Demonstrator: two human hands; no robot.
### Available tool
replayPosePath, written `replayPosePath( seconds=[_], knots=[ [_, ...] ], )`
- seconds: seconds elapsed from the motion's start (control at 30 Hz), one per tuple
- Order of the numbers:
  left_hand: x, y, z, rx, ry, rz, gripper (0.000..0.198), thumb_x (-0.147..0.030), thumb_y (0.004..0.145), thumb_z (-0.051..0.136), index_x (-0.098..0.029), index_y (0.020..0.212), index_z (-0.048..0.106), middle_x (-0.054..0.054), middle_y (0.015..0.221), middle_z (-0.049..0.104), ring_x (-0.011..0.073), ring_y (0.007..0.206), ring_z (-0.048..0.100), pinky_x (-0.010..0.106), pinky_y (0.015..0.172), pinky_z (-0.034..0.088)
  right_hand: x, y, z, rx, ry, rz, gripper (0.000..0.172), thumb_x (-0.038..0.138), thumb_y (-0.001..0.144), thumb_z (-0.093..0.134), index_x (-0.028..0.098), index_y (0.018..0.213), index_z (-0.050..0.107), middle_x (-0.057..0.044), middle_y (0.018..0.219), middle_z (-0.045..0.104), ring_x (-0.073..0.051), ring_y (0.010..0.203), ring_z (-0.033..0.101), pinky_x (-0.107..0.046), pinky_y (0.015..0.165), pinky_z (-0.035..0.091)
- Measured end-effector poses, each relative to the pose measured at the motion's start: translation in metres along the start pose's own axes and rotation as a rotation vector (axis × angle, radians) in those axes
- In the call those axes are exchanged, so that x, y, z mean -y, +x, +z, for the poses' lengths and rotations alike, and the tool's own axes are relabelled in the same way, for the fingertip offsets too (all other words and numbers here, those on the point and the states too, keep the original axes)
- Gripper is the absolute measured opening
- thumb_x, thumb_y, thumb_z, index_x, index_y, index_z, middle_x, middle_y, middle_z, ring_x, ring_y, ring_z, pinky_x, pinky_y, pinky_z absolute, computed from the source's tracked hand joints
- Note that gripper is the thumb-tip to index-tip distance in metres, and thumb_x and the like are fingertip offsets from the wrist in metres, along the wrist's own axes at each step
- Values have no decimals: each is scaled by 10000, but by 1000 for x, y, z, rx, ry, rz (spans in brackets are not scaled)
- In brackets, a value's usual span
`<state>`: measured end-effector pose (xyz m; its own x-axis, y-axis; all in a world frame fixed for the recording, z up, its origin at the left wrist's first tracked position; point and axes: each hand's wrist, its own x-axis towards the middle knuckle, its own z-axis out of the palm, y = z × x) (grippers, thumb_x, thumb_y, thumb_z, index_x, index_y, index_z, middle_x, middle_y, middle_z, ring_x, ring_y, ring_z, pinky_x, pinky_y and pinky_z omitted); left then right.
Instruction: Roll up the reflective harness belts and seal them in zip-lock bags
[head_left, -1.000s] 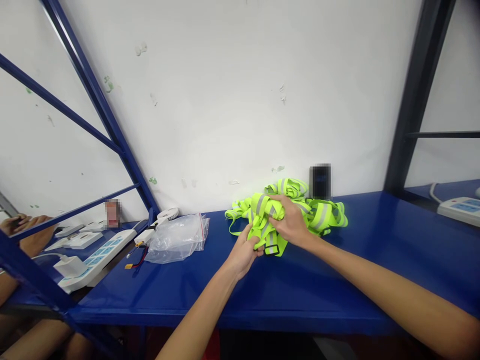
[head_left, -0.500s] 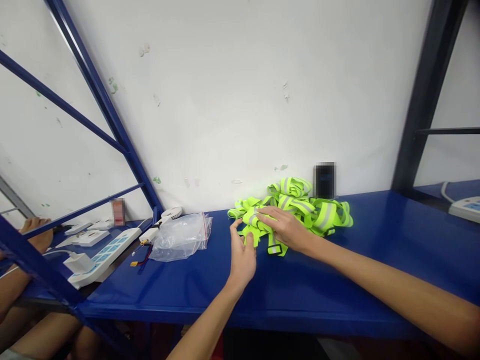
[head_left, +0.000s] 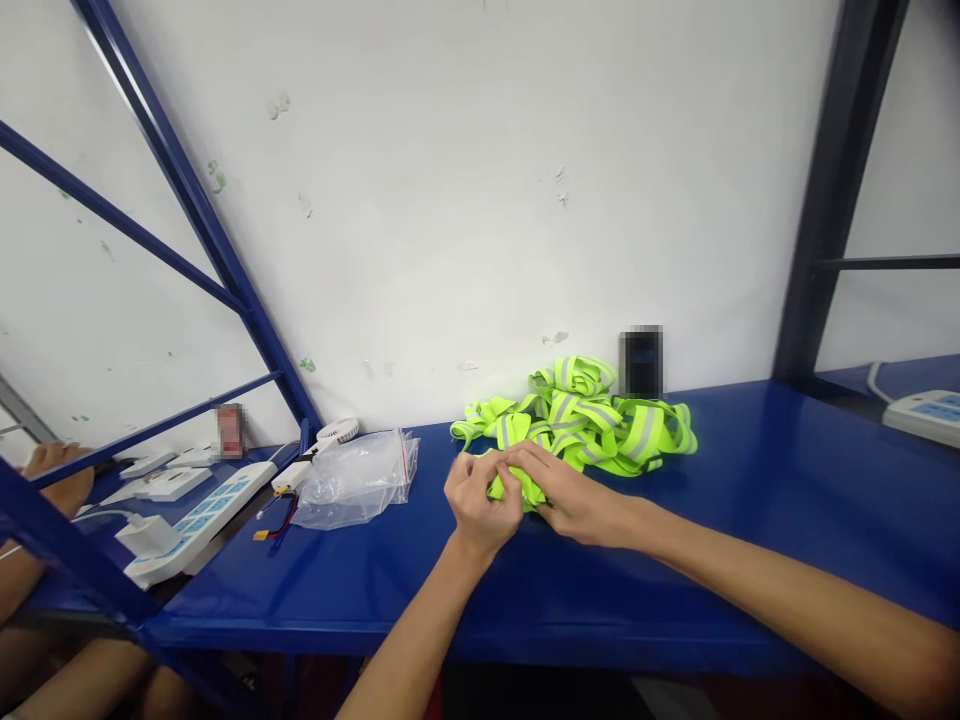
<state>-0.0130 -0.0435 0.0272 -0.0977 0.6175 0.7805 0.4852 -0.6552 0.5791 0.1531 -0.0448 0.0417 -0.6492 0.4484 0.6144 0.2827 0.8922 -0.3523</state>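
Note:
A gathered bundle of neon-yellow reflective strap point(head_left: 528, 490) is gripped between both hands, just above the blue tabletop. My left hand point(head_left: 484, 500) curls around its left side with the thumb pressed in. From the right, my right hand point(head_left: 570, 495) closes on the same bundle, its fingertips meeting the left hand's. Part of the bundle is hidden by the fingers. Right behind the hands lies a loose heap of the same yellow straps with silver stripes point(head_left: 585, 420), some of them coiled.
Clear zip bags point(head_left: 356, 480) lie left of the hands, beside a small white fan point(head_left: 339, 430) and a red-black cable with a yellow connector point(head_left: 274, 530). A dark blurred box point(head_left: 642, 362) stands against the wall. Beyond the blue frame point(head_left: 247, 300) are a power strip point(head_left: 202, 525) and another person's hand point(head_left: 64, 475).
Both hands have drawn together and slightly toward me, closing tightly on the strap bundle. The black buckle that hung below is now out of sight. The view has shifted slightly.

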Motion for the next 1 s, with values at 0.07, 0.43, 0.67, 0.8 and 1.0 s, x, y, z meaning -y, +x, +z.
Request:
replayPosePath(
  seconds=[0.07, 0.43, 0.67, 0.8, 1.0],
  knots=[
    [-1, 3, -4, -105, 94, 81, 164, -302, 702, 651, -227, 846, 675, 81, 766, 569, 259, 813, 526, 413, 873, 406, 9, 2, -2, 0, 68, 32, 642, -77, 639, 448, 199, 1218, 435, -100, 1158, 509, -229, 1118, 490, -418, 970, 447],
    [0, 12, 12, 8, -241, -297, 350, -405, 907, 452, -195, 626, 435, -26, 592, 406, 123, 583, 397, 239, 590, 340, 13, -3, 28, -190, 48, 199, 503, 186, 773, 642, 201, 1236, 445, -96, 1137, 569, -246, 1045, 565, -408, 927, 469],
    [5, 8, 7, 75, -572, -643, 363, -491, 758, 633, -174, 696, 465, -69, 605, 350, 70, 537, 338, 188, 526, 310, -1, -10, 35, -25, -230, 34, 716, 412, 758, 745, 256, 1395, 457, -135, 1137, 586, -284, 1049, 617, -369, 821, 529],
    [8, 8, -7, 236, -591, -768, 366, -532, 748, 619, -176, 780, 537, -81, 529, 359, 91, 486, 420, 203, 533, 367, -4, -16, 43, -52, -307, -98, 691, 396, 732, 767, 205, 1345, 508, -146, 1079, 614, -276, 981, 635, -362, 783, 546],
    [32, 48, -76, 241, 102, -163, 362, -508, 850, 502, -199, 1006, 609, 64, 899, 657, 232, 945, 609, 374, 928, 423, -2, -17, 42, -118, -110, 26, 447, 244, 731, 753, 211, 1143, 583, -113, 1109, 601, -228, 969, 652, -326, 811, 548]
  ],
)
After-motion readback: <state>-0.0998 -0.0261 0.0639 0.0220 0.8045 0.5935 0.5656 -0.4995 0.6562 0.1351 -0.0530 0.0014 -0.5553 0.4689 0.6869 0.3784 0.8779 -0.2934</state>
